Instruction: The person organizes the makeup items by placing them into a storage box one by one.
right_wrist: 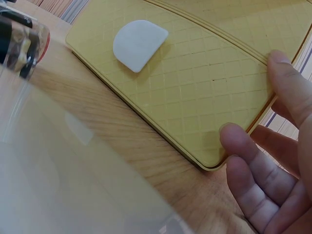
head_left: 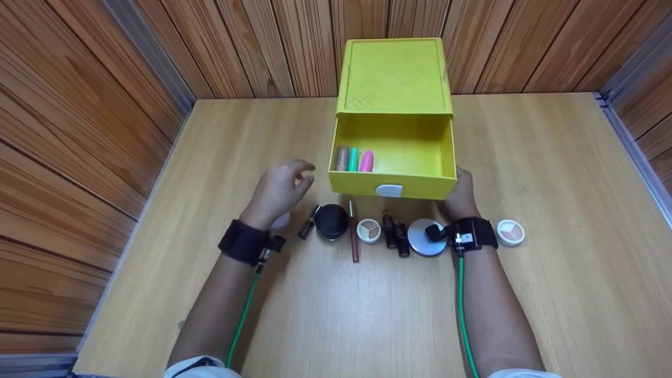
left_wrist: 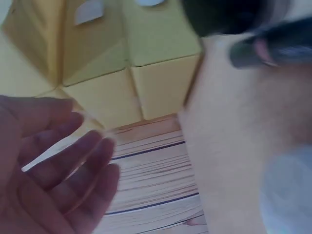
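A yellow drawer box [head_left: 395,73] has its drawer [head_left: 392,184] pulled out toward me. In the drawer's left front lie a brown tube [head_left: 342,158], a green tube [head_left: 353,159] and a pink tube [head_left: 366,161]. My right hand [head_left: 462,194] grips the box's right front edge; the right wrist view shows fingertips [right_wrist: 236,139] on a yellow front panel [right_wrist: 195,92] with a white handle [right_wrist: 139,45]. My left hand [head_left: 281,189] hovers left of the drawer, apart from it, fingers loosely bent and holding nothing. In the left wrist view its palm [left_wrist: 53,170] faces the box.
Before the box stand a small dark tube [head_left: 308,223], a black round compact [head_left: 332,222], a brown pencil [head_left: 354,236], a three-shade palette [head_left: 368,231], two dark bottles [head_left: 402,239] and a silver disc [head_left: 424,242]. Another palette [head_left: 510,232] lies right; a pale disc [head_left: 281,220] is partly hidden.
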Motion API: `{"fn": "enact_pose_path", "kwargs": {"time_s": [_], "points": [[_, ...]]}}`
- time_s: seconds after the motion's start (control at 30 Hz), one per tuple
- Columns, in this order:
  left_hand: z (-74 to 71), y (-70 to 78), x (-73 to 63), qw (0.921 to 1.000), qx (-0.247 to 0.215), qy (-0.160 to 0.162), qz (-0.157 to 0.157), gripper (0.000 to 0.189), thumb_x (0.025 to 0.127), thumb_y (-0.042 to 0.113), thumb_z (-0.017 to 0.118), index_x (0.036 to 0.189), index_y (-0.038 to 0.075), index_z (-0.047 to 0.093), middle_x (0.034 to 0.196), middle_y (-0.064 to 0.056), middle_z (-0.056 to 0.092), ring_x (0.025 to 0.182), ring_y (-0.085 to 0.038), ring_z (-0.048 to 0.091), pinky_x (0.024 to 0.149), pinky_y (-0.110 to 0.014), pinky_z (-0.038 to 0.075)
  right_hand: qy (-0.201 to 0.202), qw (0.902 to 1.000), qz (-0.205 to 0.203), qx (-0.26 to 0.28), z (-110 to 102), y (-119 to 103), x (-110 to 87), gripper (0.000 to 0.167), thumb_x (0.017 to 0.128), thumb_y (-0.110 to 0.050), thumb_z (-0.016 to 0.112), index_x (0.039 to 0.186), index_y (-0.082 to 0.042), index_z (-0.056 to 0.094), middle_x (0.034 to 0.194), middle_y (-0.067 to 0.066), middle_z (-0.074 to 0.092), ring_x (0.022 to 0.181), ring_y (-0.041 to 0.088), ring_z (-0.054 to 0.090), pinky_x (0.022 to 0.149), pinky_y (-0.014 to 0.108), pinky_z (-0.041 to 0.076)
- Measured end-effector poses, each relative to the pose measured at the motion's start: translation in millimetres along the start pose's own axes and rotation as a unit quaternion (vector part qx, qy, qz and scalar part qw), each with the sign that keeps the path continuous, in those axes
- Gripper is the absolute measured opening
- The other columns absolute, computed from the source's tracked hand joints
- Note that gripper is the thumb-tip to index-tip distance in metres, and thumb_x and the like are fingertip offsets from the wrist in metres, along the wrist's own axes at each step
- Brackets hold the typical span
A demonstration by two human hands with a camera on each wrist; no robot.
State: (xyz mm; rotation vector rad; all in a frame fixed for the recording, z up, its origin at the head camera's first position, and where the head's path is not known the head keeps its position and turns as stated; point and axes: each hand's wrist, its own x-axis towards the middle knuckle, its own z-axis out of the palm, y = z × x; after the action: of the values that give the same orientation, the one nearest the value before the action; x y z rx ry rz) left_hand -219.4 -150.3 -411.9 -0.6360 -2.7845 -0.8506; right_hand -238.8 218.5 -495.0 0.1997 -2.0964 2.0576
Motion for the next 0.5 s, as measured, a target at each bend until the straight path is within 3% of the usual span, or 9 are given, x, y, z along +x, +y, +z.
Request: {"fn": "enact_pose_path", "kwargs": {"time_s": [0.1, 0.2, 0.3, 0.5], "points": [[2.4, 1.1, -9.1, 0.9956, 0.032, -0.087, -0.013, 0.024, 0.089, 0.009, 0.07, 0.113, 0.005, 0.071, 0.108, -0.009, 0.069, 0.087, -0.021, 0.065, 0.074, -0.033, 0.054, 0.0, 0.9999, -0.008, 0.007, 0, 0, 0.6, 0.021, 0.089, -0.012, 0.073, 0.106, 0.0, 0.072, 0.088, 0.012, 0.069, 0.08, 0.018, 0.06, 0.072, 0.029, 0.049], [6.2, 2.3, -12.1, 0.9881, 0.059, -0.142, -0.011, 0.025, 0.085, 0.007, 0.071, 0.11, 0.005, 0.073, 0.099, -0.007, 0.071, 0.086, -0.021, 0.066, 0.074, -0.036, 0.053, 0.0, 1.0, -0.004, 0.002, -1, -1, 0.4, 0.023, 0.089, -0.015, 0.073, 0.107, -0.001, 0.072, 0.091, 0.012, 0.069, 0.082, 0.019, 0.061, 0.073, 0.03, 0.049], [10.2, 3.7, -12.2, 0.9835, 0.077, -0.163, -0.009, 0.027, 0.084, 0.005, 0.071, 0.111, 0.006, 0.073, 0.095, -0.007, 0.071, 0.087, -0.022, 0.066, 0.074, -0.037, 0.053, 0.0, 1.0, 0.0, -0.004, -2, -2, 0.0, 0.025, 0.089, -0.018, 0.073, 0.108, -0.002, 0.072, 0.092, 0.013, 0.069, 0.083, 0.021, 0.062, 0.073, 0.03, 0.05], [15.6, 4.3, -16.0, 0.9804, 0.089, -0.176, -0.006, 0.026, 0.084, 0.005, 0.072, 0.11, 0.007, 0.073, 0.103, -0.008, 0.071, 0.094, -0.024, 0.066, 0.079, -0.039, 0.053, -0.006, 0.9998, 0.012, -0.012, 0, -4, -0.4, 0.026, 0.089, -0.022, 0.073, 0.107, -0.003, 0.072, 0.092, 0.015, 0.068, 0.082, 0.023, 0.061, 0.073, 0.032, 0.049]]}}
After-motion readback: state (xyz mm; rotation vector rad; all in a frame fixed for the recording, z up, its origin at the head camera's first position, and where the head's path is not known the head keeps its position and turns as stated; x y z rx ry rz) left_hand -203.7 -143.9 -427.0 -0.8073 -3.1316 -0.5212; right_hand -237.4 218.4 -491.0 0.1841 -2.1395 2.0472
